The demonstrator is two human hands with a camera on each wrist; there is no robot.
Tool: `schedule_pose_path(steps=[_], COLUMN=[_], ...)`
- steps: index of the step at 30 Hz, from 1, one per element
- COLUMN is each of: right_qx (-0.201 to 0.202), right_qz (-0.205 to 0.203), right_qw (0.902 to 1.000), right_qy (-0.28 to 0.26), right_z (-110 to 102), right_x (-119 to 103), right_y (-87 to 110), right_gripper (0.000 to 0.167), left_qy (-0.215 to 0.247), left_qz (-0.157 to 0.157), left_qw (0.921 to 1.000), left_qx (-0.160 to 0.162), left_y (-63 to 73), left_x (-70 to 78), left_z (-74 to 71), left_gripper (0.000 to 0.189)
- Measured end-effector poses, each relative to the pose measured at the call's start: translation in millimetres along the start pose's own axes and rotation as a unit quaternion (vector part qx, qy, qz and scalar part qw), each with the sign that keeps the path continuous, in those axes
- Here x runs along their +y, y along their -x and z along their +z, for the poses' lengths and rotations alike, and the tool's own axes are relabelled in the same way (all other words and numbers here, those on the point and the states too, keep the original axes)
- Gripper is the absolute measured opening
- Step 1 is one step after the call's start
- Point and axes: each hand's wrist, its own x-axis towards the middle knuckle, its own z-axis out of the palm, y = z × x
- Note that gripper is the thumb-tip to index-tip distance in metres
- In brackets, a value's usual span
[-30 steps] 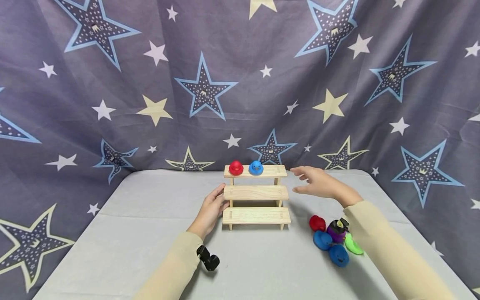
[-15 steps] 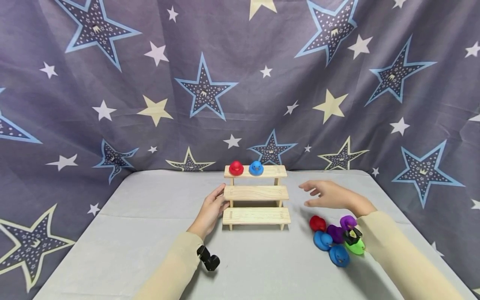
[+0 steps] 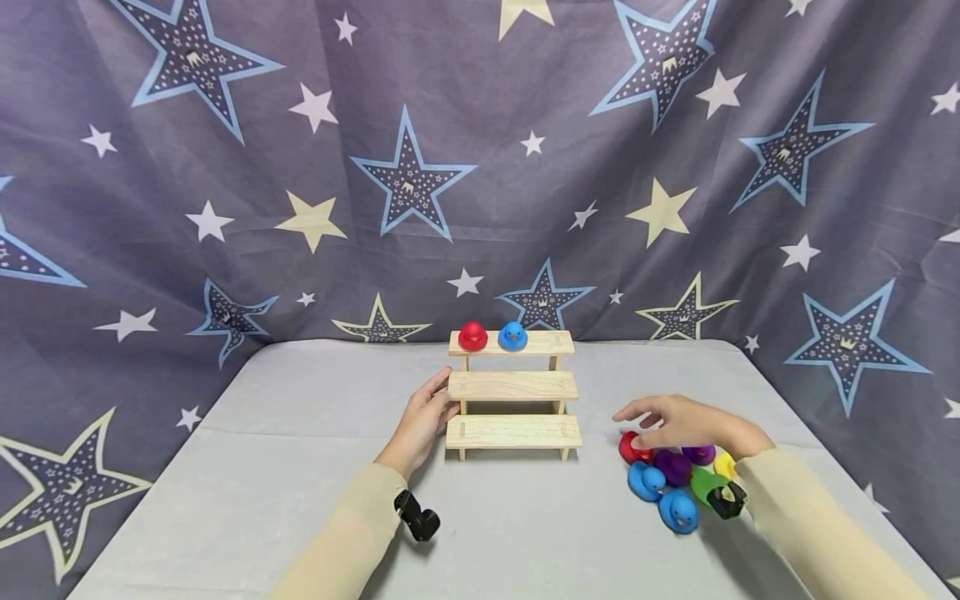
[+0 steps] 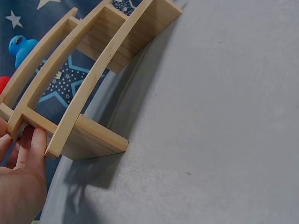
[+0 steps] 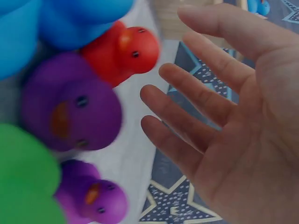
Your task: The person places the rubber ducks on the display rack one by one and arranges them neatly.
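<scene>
A three-tier wooden stand (image 3: 512,386) holds a red rubber duck (image 3: 472,337) and a blue rubber duck (image 3: 513,336) on its top tier. My left hand (image 3: 417,423) grips the stand's left side at the middle tier, with fingers tucked under the wood in the left wrist view. Low over a cluster of rubber ducks is my right hand (image 3: 681,422), fingers spread and holding nothing. Its thumb overlaps a red duck (image 5: 135,50) in the head view. Beside that lie a purple duck (image 5: 74,105), a second purple duck (image 5: 103,200) and a green duck (image 5: 23,177).
Two blue ducks (image 3: 679,511) lie at the front of the cluster, and a yellow duck (image 3: 725,465) shows partly by the right sleeve. A grey cloth covers the table (image 3: 525,533). Behind it hangs a star-patterned curtain (image 3: 480,167).
My right hand has moved from beside the top tier down and to the right, over the duck cluster. My left hand keeps its grip on the stand.
</scene>
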Motion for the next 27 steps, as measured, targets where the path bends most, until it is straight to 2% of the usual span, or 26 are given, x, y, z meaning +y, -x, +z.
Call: schedule_pose_path(steps=[5, 12, 18, 27], right_qx=[-0.014, -0.019, -0.026, -0.012], right_qz=[0.011, 0.047, 0.046, 0.034], right_qw=[0.9997, 0.9973, 0.9967, 0.998], right_qy=[-0.018, -0.054, -0.061, -0.051], right_z=[7, 13, 16, 20], right_x=[12, 15, 18, 24], right_y=[5.0, 11.2, 10.5, 6.8], right_gripper=[0.045, 0.046, 0.052, 0.046], left_qy=[0.001, 0.0, -0.003, -0.005], left_qz=[0.001, -0.002, -0.003, 0.003], left_qw=[1.0, 1.0, 1.0, 1.0], left_qx=[-0.002, -0.001, 0.002, 0.0], left_y=[0.4, 0.2, 0.1, -0.3], left_x=[0.3, 0.5, 0.6, 0.1], left_z=[-0.2, 0.4, 0.7, -0.2], left_gripper=[0.057, 0.057, 0.057, 0.058])
